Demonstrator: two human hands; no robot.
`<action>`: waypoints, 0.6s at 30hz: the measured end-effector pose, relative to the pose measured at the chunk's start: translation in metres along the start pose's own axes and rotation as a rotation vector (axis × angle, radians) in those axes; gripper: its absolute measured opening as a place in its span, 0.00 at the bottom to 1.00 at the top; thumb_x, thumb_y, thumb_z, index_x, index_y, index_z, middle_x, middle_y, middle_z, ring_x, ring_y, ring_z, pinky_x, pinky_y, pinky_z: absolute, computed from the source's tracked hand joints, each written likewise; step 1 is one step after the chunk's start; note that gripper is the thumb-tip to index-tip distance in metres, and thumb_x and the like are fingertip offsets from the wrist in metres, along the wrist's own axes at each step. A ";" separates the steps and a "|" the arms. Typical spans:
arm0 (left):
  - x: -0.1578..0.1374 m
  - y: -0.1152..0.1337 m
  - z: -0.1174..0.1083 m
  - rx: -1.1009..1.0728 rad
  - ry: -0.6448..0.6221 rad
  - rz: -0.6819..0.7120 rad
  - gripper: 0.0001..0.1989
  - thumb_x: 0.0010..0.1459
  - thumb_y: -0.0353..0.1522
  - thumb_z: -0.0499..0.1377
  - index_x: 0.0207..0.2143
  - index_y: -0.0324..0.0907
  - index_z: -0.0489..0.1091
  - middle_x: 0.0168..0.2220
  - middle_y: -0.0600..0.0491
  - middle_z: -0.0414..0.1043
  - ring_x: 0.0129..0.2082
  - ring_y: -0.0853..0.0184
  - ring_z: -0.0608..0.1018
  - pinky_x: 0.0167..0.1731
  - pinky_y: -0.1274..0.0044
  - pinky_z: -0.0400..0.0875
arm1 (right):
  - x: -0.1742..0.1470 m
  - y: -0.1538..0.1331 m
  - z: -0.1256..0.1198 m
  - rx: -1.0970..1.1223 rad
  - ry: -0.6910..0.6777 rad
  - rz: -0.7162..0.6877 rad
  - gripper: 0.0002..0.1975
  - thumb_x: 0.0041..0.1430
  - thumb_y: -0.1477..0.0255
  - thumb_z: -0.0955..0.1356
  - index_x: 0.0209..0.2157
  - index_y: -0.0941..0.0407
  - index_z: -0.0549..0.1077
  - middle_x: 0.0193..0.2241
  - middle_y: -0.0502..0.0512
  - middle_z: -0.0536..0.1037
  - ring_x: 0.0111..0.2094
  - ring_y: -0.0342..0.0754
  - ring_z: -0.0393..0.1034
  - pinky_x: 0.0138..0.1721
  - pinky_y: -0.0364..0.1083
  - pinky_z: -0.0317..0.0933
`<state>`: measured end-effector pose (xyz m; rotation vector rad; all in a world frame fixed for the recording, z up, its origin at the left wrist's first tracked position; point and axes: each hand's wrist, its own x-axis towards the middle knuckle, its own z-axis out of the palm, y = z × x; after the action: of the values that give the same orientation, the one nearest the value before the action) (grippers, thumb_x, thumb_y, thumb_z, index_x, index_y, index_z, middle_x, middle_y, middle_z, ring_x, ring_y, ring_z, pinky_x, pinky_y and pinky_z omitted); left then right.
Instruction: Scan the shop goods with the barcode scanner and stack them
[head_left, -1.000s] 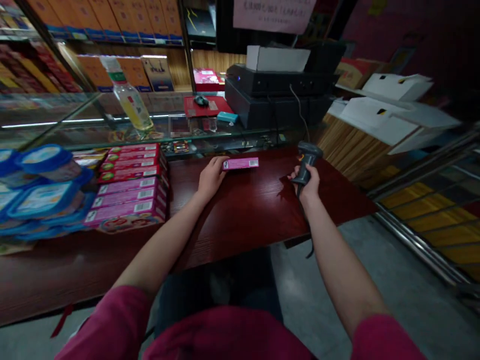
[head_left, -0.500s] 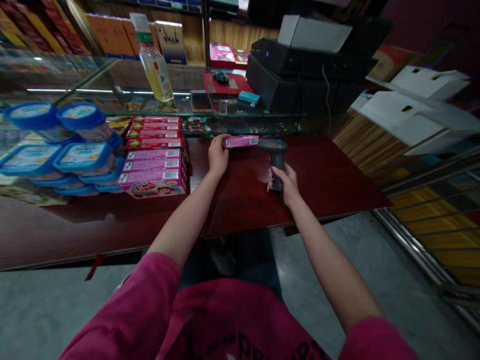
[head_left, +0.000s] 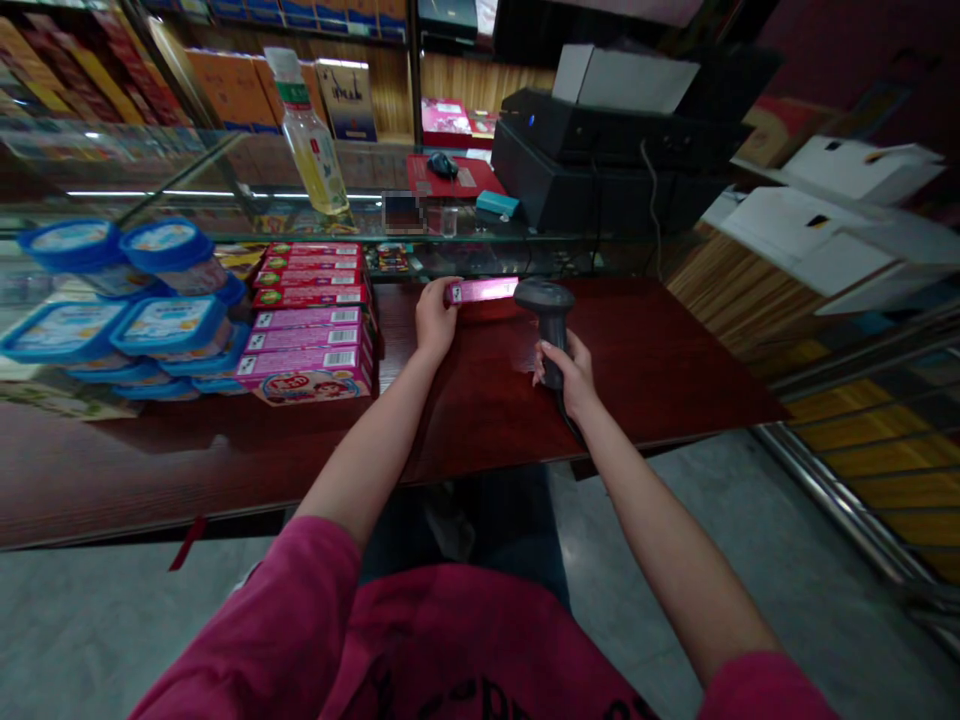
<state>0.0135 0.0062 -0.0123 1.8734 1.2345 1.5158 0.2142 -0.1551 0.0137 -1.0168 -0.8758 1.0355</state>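
Bottle [head_left: 313,165] on glass counter [head_left: 367,228], mouse [head_left: 442,166] on red mat [head_left: 474,178]

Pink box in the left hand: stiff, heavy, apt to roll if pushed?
The pink box is probably fairly stiff: its long edges look straight though the left hand grips only one end. Likely light, being small and slim, though its contents don't show. Flat faces and a rectangular shape suggest it would slide rather than roll.

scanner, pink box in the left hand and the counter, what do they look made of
Scanner: probably hard plastic, dull dark grey, from its smooth moulded-looking body.
Pink box: likely printed card, with straight edges and flat faces; glare hides its finish.
Counter: wood or wood-look laminate; semi-gloss red-brown, showing reflections and faint grain.
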 end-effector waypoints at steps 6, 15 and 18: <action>-0.017 0.013 -0.007 0.053 0.025 0.021 0.20 0.58 0.19 0.67 0.51 0.43 0.77 0.55 0.44 0.75 0.59 0.56 0.78 0.66 0.63 0.71 | 0.002 -0.001 -0.003 0.011 0.028 -0.053 0.22 0.46 0.60 0.82 0.35 0.51 0.72 0.23 0.42 0.75 0.17 0.40 0.64 0.15 0.42 0.68; -0.088 0.047 -0.076 0.138 -0.321 0.192 0.28 0.70 0.26 0.59 0.68 0.55 0.70 0.60 0.47 0.70 0.55 0.59 0.79 0.60 0.67 0.76 | 0.008 0.007 0.006 0.022 0.116 -0.082 0.20 0.44 0.57 0.79 0.32 0.51 0.72 0.24 0.44 0.75 0.18 0.41 0.62 0.16 0.43 0.65; -0.110 0.051 -0.116 0.174 -0.360 0.254 0.24 0.71 0.27 0.58 0.66 0.53 0.73 0.67 0.46 0.65 0.56 0.59 0.79 0.61 0.67 0.75 | -0.005 0.016 0.029 0.023 0.098 -0.055 0.21 0.43 0.57 0.80 0.31 0.52 0.72 0.24 0.45 0.75 0.18 0.41 0.63 0.15 0.42 0.61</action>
<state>-0.0770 -0.1346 0.0028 2.3658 1.0178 1.1405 0.1821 -0.1501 0.0065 -1.0104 -0.8059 0.9400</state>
